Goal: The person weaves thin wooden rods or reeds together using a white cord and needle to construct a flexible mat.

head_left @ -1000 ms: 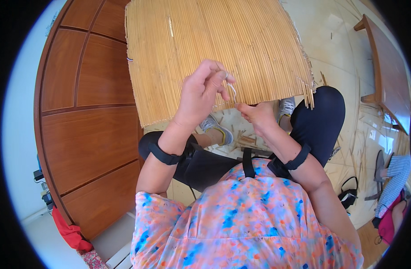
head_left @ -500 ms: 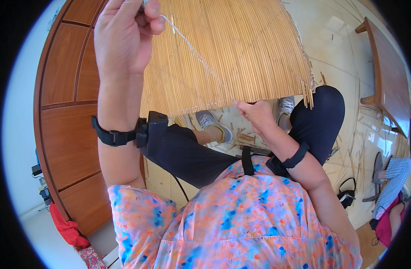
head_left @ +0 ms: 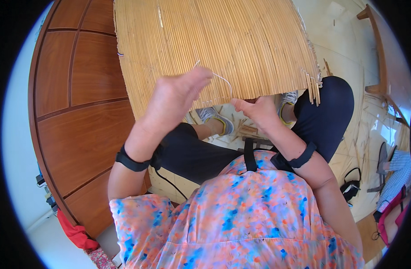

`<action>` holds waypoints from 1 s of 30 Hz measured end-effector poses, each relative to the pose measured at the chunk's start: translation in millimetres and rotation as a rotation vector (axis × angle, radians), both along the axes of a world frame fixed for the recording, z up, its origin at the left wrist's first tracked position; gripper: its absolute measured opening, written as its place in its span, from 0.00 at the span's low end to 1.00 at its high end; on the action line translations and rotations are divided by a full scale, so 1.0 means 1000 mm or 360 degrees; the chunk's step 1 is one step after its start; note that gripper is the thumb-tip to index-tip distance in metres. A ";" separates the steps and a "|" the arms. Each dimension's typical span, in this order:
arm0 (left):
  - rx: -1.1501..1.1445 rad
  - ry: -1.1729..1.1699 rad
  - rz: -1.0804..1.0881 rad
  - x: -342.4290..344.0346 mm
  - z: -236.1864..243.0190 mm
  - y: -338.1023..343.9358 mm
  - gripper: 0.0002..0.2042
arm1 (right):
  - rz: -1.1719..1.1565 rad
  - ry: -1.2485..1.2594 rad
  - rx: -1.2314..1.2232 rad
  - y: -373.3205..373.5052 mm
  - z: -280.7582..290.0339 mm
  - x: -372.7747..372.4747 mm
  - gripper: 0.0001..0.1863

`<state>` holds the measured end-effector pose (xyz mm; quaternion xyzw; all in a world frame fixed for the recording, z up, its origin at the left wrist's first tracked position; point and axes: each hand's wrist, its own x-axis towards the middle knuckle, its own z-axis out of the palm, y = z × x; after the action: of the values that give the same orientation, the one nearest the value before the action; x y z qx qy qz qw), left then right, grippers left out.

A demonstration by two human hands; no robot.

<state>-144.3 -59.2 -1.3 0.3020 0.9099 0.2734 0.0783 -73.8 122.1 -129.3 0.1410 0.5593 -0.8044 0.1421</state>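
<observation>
Yellowish slats or straws lie side by side and are bound with thread into a mat [head_left: 223, 40], which stretches away from me. My right hand [head_left: 259, 112] pinches its near edge, thumb on top and fingers underneath. A slack white thread [head_left: 225, 80] rises from the edge beside that thumb and curves left. At its other end, my left hand [head_left: 178, 96] hovers over the near left part of the mat, fingers drawn together on the thread and somewhat blurred. A short pale tip of thread shows above these fingers. Whether they also hold a needle is not visible.
Loose slat ends [head_left: 313, 89] jut from the mat's near right corner by my knee. Cut scraps [head_left: 248, 130] litter the tiled floor. A wooden cabinet [head_left: 71, 143] stands close on the left, a wooden bench [head_left: 393, 67] on the right. Another person's leg [head_left: 398, 168] shows far right.
My left hand has come down and toward me from the upper left, and the thread has gone from taut to slack. My right hand stays at the mat's edge.
</observation>
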 end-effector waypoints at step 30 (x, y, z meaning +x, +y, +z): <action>-0.0553 0.0444 -0.0506 0.009 -0.011 0.008 0.07 | -0.0061 0.0021 -0.0036 0.001 0.005 0.001 0.11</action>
<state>-135.5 -51.1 -11.8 0.4578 0.8863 0.0532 0.0450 -72.4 123.1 -124.0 0.1449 0.5484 -0.8141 0.1245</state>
